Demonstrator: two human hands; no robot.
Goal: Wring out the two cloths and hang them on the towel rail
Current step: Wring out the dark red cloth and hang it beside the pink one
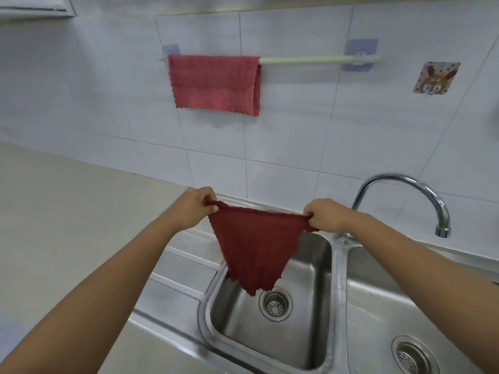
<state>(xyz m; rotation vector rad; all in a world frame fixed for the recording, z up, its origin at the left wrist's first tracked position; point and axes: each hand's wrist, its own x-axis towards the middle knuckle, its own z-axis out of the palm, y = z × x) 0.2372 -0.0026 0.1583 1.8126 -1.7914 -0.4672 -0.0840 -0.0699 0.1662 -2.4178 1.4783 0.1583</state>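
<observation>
A dark red cloth (255, 247) hangs spread between my two hands above the left sink basin (243, 319). My left hand (193, 209) pinches its left top corner and my right hand (325, 214) pinches its right top corner. The cloth's lower edge dangles just above the drain. A lighter red cloth (216, 83) is draped over the left half of the white towel rail (310, 60) on the tiled wall. The rail's right half is bare.
A curved chrome tap (421, 190) stands to the right of my right hand, between the two steel basins. The second basin (391, 306) lies at the right. A beige counter (67, 211) runs on the left. A rabbit-patterned hook (436, 78) sticks on the wall.
</observation>
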